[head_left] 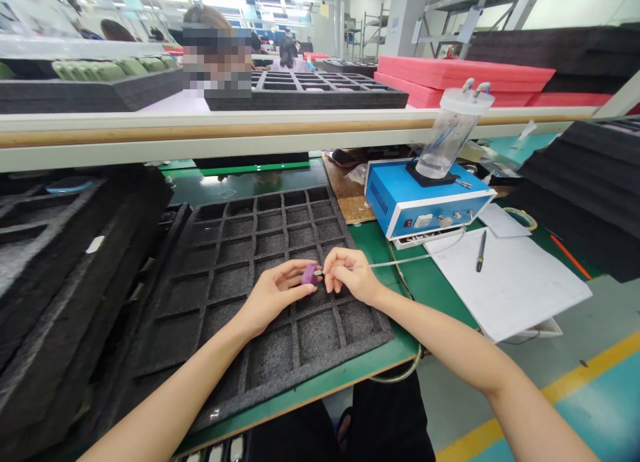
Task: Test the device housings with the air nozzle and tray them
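A green table (440, 295), seen through my remote head view, bears the black tray (350, 352), from which all places are given. Above the tray's right half, the left hand (277, 289) pinches the purple piece (309, 274) between thumb and fingers. Just beside it, the right hand (353, 272) pinches the end of the tube (395, 262), its tip (319, 273) directed at the piece; I cannot tell whether they touch. For good work, I judge, the piece should stay steady, the tip aligned and the tube slack. I count, right of the tray, one blue box (425, 195), one cylinder (450, 139) upon it and one pen (481, 251); over the tray, one piece and two hands.
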Available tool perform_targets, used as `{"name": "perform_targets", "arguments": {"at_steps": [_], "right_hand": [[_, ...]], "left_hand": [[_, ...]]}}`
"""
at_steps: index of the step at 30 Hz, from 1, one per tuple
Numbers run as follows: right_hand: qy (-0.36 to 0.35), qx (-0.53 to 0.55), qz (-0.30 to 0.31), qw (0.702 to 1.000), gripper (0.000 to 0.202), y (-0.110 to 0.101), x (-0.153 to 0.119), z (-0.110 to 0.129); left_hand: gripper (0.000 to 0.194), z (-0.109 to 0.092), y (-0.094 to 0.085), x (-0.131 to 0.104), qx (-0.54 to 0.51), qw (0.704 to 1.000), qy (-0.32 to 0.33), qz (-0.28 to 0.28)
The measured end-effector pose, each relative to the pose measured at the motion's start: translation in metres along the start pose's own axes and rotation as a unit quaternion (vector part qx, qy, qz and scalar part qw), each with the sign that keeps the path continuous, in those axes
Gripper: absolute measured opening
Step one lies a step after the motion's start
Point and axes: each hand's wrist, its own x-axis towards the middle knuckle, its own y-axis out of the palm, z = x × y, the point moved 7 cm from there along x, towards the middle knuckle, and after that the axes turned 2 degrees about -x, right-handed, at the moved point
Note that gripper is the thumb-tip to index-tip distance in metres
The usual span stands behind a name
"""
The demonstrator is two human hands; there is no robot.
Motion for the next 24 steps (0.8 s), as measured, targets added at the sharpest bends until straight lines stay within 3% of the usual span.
{"name": "perform_targets", "arguments": {"at_steps": [8,12,14,17,24], "right_hand": [[-0.003,-0.001,-0.006,1.0,0.006,0.0,0.0,0.002],[-0.046,0.019,-0.078,0.996,0.006,-0.012,-0.002,0.01],[-0.047,0.025,-0.105,0.993,0.007,-0.017,-0.003,0.008],[-0.021,0.019,-0.089,0.996,0.008,-0.015,0.0,-0.001],[0.051,0.049,-0.089,0.993,0.01,-0.013,0.008,-0.019]], "left_hand": [[0.042,0.001,0.0,0.002,-0.019,1.0,0.001,-0.003],[0.043,0.0,-0.001,-0.004,-0.067,0.998,0.001,-0.019],[0.04,-0.012,-0.001,-0.007,-0.115,0.993,0.004,-0.034],[0.034,-0.054,0.003,-0.004,-0.172,0.984,0.022,-0.052],[0.026,-0.204,0.027,0.035,-0.137,0.98,0.133,-0.051]]}}
